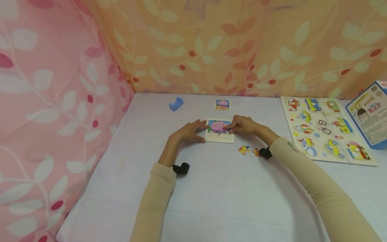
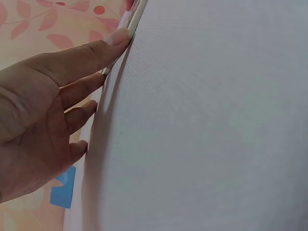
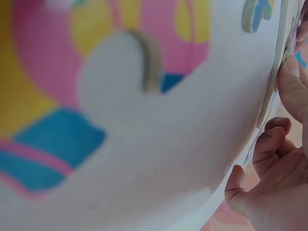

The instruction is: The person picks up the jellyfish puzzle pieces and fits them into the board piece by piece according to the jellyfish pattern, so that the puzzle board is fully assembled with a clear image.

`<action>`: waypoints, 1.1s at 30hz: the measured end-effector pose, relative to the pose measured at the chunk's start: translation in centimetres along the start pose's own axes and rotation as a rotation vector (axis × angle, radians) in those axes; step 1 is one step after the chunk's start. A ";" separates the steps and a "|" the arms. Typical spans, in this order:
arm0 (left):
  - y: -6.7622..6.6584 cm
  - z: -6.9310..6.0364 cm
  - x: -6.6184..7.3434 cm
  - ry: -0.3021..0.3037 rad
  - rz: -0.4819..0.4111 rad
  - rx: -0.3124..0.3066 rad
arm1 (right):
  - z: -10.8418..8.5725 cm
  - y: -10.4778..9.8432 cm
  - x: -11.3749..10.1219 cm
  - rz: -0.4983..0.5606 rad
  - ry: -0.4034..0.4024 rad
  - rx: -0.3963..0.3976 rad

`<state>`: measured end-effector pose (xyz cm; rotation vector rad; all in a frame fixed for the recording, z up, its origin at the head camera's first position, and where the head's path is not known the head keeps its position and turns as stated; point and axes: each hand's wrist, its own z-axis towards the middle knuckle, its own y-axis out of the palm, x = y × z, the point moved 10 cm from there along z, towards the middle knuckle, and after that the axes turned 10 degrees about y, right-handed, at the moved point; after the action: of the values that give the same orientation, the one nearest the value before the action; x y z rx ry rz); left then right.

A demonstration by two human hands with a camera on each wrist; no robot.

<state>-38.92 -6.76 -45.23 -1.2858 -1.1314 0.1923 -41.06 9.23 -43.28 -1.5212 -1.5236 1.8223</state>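
A white puzzle tray (image 1: 219, 138) lies flat on the table, its assembled upper part showing a pink octopus. My left hand (image 1: 188, 131) is at its left side, fingers and thumb spread along the edge; in the left wrist view that hand (image 2: 43, 101) touches the tray edge (image 2: 138, 19) with the thumb. The right hand (image 1: 245, 125) presses the picture's right part with thumb and index finger. In the right wrist view this hand (image 3: 284, 178) has its other fingers loosely bent beside the tray (image 3: 269, 91). Two loose pieces (image 1: 243, 150) (image 1: 256, 152) lie at the tray's lower right.
Behind the tray are a small octopus picture card (image 1: 222, 105) and a blue holder (image 1: 176, 104). On the right lie a vehicle peg board (image 1: 326, 141) and a blue-edged box (image 1: 373, 114). Patterned curtains (image 1: 193, 43) stand behind and left of the table.
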 end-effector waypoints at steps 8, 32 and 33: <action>0.7 -0.1 -0.2 0.028 -0.040 0.013 | -0.1 1.0 0.9 0.051 0.096 -0.046; 0.1 -0.5 0.1 0.119 -0.049 0.109 | -9.0 -0.4 0.2 -0.247 0.015 0.099; 0.1 -0.4 0.0 0.118 -0.044 0.108 | -9.3 -0.5 0.2 -0.266 0.062 0.137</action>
<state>-38.52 -6.96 -45.27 -1.1610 -1.0334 0.1410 -33.48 14.33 -41.72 -1.2349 -1.4616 1.6740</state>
